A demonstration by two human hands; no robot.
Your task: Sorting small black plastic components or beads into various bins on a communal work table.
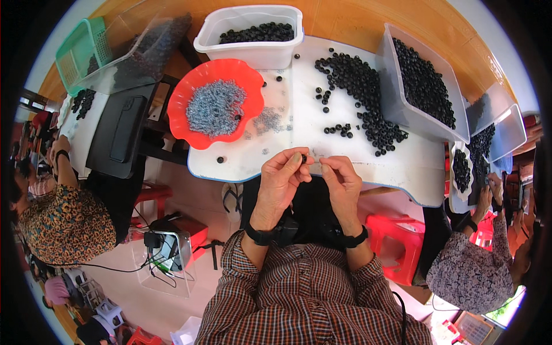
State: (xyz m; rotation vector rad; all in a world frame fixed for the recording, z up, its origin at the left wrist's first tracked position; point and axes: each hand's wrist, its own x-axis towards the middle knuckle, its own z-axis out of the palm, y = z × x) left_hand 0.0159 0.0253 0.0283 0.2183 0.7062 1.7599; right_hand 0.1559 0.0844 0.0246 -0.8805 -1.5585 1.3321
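Just past the table's near edge, my left hand [280, 179] pinches a small black round part [303, 158] between thumb and fingers. Close beside it, my right hand [343, 183] has its thumb and fingertips pressed together; whatever they hold is too small to make out. Ahead and to the left, a red scalloped bowl [177, 109] contains a heap of small silvery metal pieces [213, 110]. Many loose black round parts [352, 75] lie spread over the white table [307, 98] to the right, and one single black part [221, 160] sits near its left edge.
A white tub [247, 56] of black parts stands at the back, and a grey bin [397, 100] of them at the right. People work at both sides: a patterned sleeve [63, 221] left, another person [468, 270] right. A red stool [397, 241] stands below the table.
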